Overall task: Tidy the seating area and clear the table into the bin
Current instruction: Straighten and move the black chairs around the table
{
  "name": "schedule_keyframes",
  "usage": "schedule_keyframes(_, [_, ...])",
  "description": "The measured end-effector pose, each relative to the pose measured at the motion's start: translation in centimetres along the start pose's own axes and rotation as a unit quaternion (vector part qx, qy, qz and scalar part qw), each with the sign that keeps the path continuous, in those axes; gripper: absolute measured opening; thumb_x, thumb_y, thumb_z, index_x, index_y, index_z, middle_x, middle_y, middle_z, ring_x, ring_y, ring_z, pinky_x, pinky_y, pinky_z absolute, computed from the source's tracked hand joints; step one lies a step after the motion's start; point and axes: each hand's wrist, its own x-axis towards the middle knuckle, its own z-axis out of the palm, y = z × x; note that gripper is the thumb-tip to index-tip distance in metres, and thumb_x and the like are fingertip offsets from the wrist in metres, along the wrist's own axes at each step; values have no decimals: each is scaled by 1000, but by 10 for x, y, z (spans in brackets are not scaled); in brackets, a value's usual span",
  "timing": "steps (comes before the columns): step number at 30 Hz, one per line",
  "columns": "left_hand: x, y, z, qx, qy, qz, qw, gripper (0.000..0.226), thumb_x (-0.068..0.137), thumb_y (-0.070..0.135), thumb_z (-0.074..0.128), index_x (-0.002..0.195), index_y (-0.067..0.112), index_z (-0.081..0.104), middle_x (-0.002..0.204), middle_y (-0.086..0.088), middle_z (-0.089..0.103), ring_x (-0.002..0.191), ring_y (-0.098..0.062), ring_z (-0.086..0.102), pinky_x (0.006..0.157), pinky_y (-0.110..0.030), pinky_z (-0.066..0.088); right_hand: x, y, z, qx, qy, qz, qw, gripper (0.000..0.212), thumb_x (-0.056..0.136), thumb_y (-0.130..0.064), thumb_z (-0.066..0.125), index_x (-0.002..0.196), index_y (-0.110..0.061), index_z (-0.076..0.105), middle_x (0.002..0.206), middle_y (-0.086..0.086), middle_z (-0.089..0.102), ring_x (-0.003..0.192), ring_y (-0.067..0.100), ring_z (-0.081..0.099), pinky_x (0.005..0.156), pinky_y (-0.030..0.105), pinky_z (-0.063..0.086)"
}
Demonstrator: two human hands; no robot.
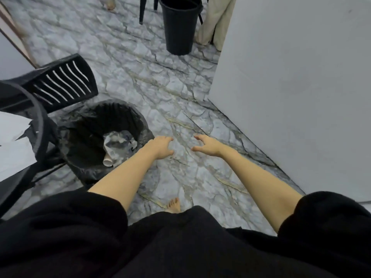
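Observation:
A black bin (84,121) lined with a dark bag stands on the floor at the left, below a black chair. Inside it lie crumpled paper (118,142) and a paper cup (108,160) on its side. My left hand (161,147) hovers just right of the bin's rim, fingers spread, holding nothing. Farther right, my right hand (206,145) is also open and empty, over the marble floor. The two palms face each other, apart.
A black slatted chair (60,83) stands at the left with white paper (14,141) on its seat. A tall black bucket (179,27) and another person's trouser legs (216,21) are at the top. A white table (297,93) fills the right side. My bare foot (174,205) shows below.

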Motion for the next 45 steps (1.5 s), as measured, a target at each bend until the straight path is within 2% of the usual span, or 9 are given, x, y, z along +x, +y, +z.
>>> schedule_keyframes(2, [32, -10, -31, -14, -9, -20, 1000, 60, 92, 35, 47, 145, 16, 24, 148, -11, 36, 135, -30, 33, 106, -43, 34, 33, -10, -32, 6, -15, 13, 1000, 67, 93, -35, 51, 147, -10, 20, 156, 9, 21, 142, 25, 25, 115, 38, 24])
schedule_keyframes(4, [77, -20, -73, -3, 16, -30, 999, 59, 92, 33, 46, 144, 15, 25, 146, -12, 38, 132, -30, 37, 104, -42, 36, 84, -17, -77, -6, -5, 6, 1000, 67, 92, -36, 52, 146, -10, 21, 156, 10, 23, 142, 25, 27, 116, 38, 25])
schedule_keyframes(10, [104, -33, -80, 19, -12, -19, 1000, 60, 93, 33, 46, 144, 12, 23, 150, -13, 32, 136, -30, 34, 109, -41, 34, 117, -2, -92, -46, -29, 2, 999, 69, 92, -35, 52, 146, -7, 19, 157, 12, 20, 143, 26, 25, 115, 37, 23])
schedule_keyframes(14, [208, -52, -147, -19, -12, -55, 998, 61, 93, 33, 45, 145, 10, 22, 152, -13, 28, 138, -30, 31, 111, -41, 33, 220, -9, -179, -62, -79, -23, 995, 69, 92, -37, 53, 147, -12, 19, 157, 8, 19, 143, 24, 23, 115, 37, 22])
schedule_keyframes(22, [356, -71, -266, -92, 41, -116, 988, 62, 92, 34, 48, 144, 11, 24, 151, -13, 31, 136, -30, 34, 111, -44, 33, 383, -41, -329, -154, -101, -59, 981, 72, 91, -40, 52, 147, -10, 18, 158, 9, 18, 144, 25, 23, 116, 37, 22])
schedule_keyframes(28, [420, -127, -334, -148, 64, -179, 971, 61, 91, 34, 48, 144, 12, 25, 149, -16, 32, 135, -31, 33, 110, -42, 33, 505, -104, -391, -235, -161, -107, 953, 76, 89, -41, 55, 147, -10, 18, 157, 9, 19, 143, 25, 24, 116, 37, 23])
schedule_keyframes(34, [489, -223, -405, -173, 87, -222, 956, 62, 91, 33, 49, 144, 9, 25, 150, -14, 33, 135, -31, 34, 108, -41, 35, 634, -193, -439, -246, -164, -170, 940, 75, 90, -38, 55, 147, -10, 16, 157, 8, 19, 143, 25, 23, 117, 39, 24])
schedule_keyframes(39, [534, -302, -463, -210, 96, -255, 939, 62, 91, 30, 49, 144, 10, 24, 151, -14, 32, 136, -31, 33, 109, -42, 34, 729, -273, -456, -269, -192, -200, 922, 75, 91, -35, 55, 148, -8, 14, 158, 10, 15, 145, 25, 18, 117, 37, 18])
schedule_keyframes(45, [567, -398, -511, -239, 97, -307, 916, 62, 91, 33, 48, 144, 12, 24, 148, -14, 35, 134, -31, 34, 103, -42, 36, 843, -382, -457, -316, -230, -249, 886, 77, 90, -40, 55, 148, -11, 13, 158, 9, 15, 145, 25, 19, 117, 40, 21])
